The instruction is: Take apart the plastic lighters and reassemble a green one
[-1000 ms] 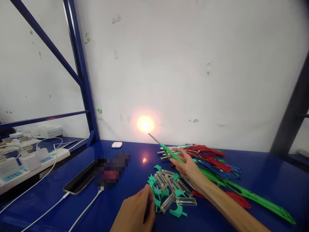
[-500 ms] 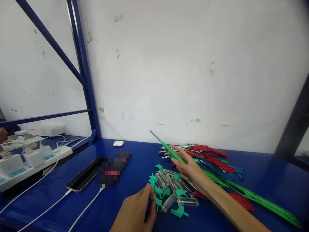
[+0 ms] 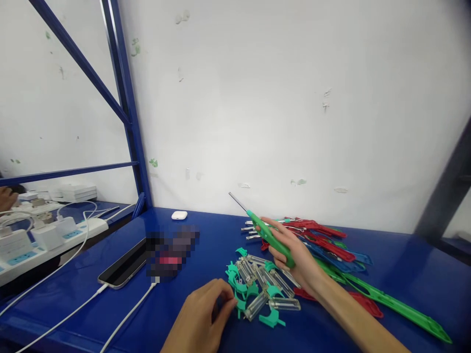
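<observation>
My right hand (image 3: pixel 289 247) is wrapped round a green long-neck lighter (image 3: pixel 270 235), its metal tube slanting up and to the left. Below it lies a loose pile of clear plastic fuel tanks (image 3: pixel 285 304) and teal plastic pieces (image 3: pixel 272 317), some of them curved. At the pile's left edge is my left hand (image 3: pixel 204 314), its thumb and fingers closed together beside the teal pieces. Whatever may be between those fingertips is hidden. Behind my right hand, several red lighter shells (image 3: pixel 312 225) and blue shells (image 3: pixel 344 257) lie heaped, with metal tubes pointing left.
Long green shells (image 3: pixel 397 306) stretch to the right on the blue table (image 3: pixel 206 264). To the left lie a phone (image 3: pixel 125 267) on a white cable, a blurred-out item and a white earbud case (image 3: pixel 179 215). A power strip (image 3: pixel 79 234) stands at far left, near another person's hand (image 3: pixel 7 198).
My right hand has turned the lighter so that more of its green handle shows. My left hand has shifted slightly left, its fingers still closed. The view has tilted a little.
</observation>
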Motion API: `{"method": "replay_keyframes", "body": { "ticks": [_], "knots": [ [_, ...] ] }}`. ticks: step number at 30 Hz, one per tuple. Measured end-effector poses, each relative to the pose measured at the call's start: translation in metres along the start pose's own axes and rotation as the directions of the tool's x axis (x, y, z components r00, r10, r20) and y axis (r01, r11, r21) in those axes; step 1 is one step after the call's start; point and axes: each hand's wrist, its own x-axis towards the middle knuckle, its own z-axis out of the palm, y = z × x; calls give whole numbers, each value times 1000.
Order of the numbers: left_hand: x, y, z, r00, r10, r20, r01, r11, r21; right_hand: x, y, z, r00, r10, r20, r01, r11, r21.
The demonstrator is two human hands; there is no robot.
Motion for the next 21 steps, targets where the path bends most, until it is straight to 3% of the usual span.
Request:
{"method": "replay_keyframes", "body": {
  "ticks": [6,10,16,21],
  "knots": [
    [4,4,6,995,17,-102,-35,983,-182,-27,-32,16,994,-104,40,100,990,98],
    [15,39,3,985,80,-154,-127,939,-320,-47,-39,20,985,-175,-6,174,971,162],
    [32,91,-4,933,195,-301,-282,918,-279,-65,-36,4,985,-153,-82,170,949,265],
    [35,90,8,966,77,-246,-162,924,-346,-76,-36,-4,983,-146,-114,174,938,299]
  ]
}}
